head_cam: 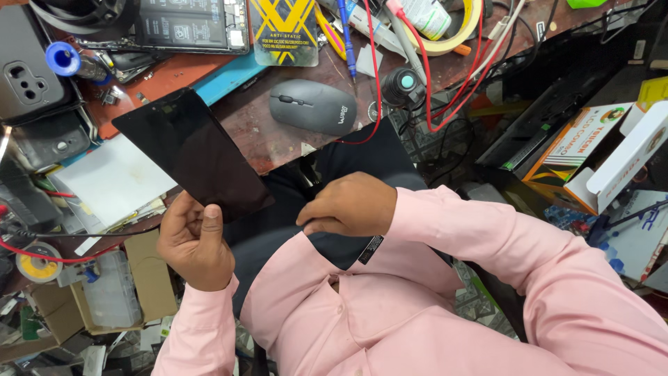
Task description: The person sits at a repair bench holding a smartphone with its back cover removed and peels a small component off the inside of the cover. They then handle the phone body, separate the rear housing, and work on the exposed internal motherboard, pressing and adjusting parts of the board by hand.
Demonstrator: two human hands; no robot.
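Here the left hand (195,244) holds a black glass panel (191,153) by its lower end, thumb laid flat on the front face and fingers curled behind it, so the grip is closed firmly on the panel. The panel slants up and away from the hand, its upper corner reaching over the near edge of the bench (278,139), above a white sheet (115,177) that lies at the left part of that edge. The right hand (348,204) sits just beside the panel's lower right corner, fingers folded in toward the palm over a dark cloth (344,247) against the pink shirt; whether that grip actually pinches anything cannot be told, since the fingertips are hidden.

On the bench, a grey mouse (313,106) lies near the middle of the near edge, with a red wire (376,69) running down past its right side. Further back sit a yellow and black anti-static bag (284,31), an opened phone body (188,24) toward the far left, and a roll of tape (459,35) toward the far right. A phone case (28,69) rests at the bench's left edge.
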